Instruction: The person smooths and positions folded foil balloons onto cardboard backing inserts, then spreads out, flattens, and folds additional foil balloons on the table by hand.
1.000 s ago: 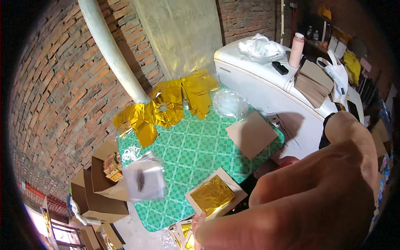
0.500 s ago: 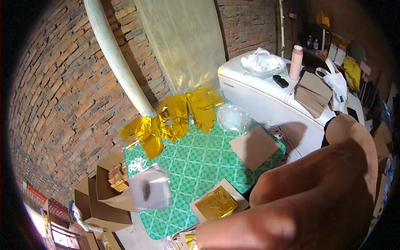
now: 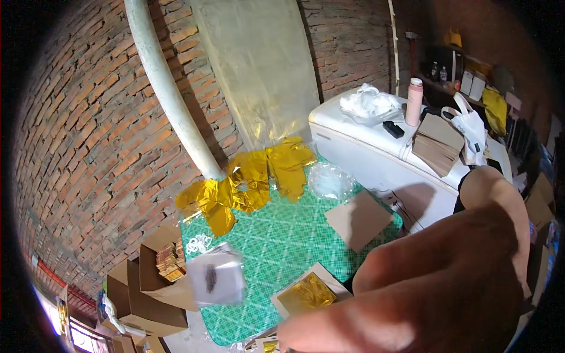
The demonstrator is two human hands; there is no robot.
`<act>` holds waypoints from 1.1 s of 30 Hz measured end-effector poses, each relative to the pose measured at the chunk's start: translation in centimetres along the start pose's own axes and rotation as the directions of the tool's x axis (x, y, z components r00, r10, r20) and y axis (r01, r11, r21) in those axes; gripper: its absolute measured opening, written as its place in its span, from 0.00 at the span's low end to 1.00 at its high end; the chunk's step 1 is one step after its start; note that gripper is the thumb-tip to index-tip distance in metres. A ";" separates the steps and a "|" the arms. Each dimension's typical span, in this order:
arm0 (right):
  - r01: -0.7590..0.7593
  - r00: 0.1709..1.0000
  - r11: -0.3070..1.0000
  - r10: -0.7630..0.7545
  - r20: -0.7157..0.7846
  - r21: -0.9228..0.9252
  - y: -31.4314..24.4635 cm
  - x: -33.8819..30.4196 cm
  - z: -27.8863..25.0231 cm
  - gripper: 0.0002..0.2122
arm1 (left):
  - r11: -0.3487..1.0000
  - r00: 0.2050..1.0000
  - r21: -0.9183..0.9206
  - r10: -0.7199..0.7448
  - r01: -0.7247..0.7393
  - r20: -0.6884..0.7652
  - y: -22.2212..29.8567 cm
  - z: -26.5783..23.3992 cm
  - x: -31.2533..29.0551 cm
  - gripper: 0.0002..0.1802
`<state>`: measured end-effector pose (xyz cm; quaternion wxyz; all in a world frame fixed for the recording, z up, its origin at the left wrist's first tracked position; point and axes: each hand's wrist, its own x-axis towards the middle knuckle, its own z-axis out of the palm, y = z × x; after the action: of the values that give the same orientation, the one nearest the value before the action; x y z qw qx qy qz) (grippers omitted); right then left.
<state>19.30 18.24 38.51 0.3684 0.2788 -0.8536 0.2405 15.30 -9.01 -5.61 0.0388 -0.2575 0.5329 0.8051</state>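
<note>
Brick wall [image 3: 106, 147] and a slanting white pipe [image 3: 170, 112] back a green checked tablecloth [image 3: 273, 235]. Gold foil sheets [image 3: 250, 182] lie along its far edge near a clear plastic bundle [image 3: 331, 181]; open cardboard boxes [image 3: 147, 303] stand at the left. Looming close, the right hand [image 3: 435, 276] partly hides a gold-foiled card [image 3: 311, 292] at the near edge; whether it grips anything, I cannot tell.

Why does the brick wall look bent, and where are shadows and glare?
In the head view, the fisheye lens bends the brick wall; a shadow darkens part of the beige sheet; the gold foil on the card shines; the opening at lower left washes out.
</note>
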 end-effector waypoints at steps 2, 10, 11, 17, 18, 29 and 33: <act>0.029 0.995 0.992 -0.040 0.091 0.125 1.3 1.8 0.7 0.07 | 1.000 1.000 0.026 -0.010 0.011 -0.020 -0.3 -0.7 -0.9 0.20; -0.067 0.924 0.803 -0.175 0.341 0.593 11.2 -0.6 -0.2 0.11 | 0.972 0.993 0.209 -0.096 0.108 -0.068 -0.4 -1.8 -4.2 0.20; -0.089 0.915 0.749 -0.200 0.352 0.657 13.8 0.7 0.1 0.12 | 0.964 0.991 0.238 -0.102 0.121 -0.089 -0.1 -1.8 -5.0 0.20; -0.245 0.898 0.736 -0.073 0.434 0.631 22.2 -0.3 5.3 0.32 | 0.933 0.982 0.311 -0.154 0.182 -0.111 -0.7 -0.8 -5.3 0.20; -0.273 0.910 0.798 0.033 0.414 0.537 24.7 -0.6 4.0 0.41 | 0.930 0.985 0.328 -0.144 0.166 -0.090 0.1 0.5 -5.8 0.20; -0.619 0.635 0.424 0.766 -0.103 -0.661 58.2 0.5 3.2 0.41 | 0.955 0.953 -0.061 -0.295 0.291 -0.062 -7.0 -10.8 0.6 0.28; -0.524 0.553 0.338 0.833 -0.011 -0.782 62.7 0.8 2.6 0.44 | 0.965 0.964 -0.025 -0.262 0.261 -0.043 -6.0 -8.4 0.0 0.27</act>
<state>-23.39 62.12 24.71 0.1250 -0.2375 -0.9626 -0.0363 20.47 -13.82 -13.14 0.1297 -0.3444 0.4872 0.7920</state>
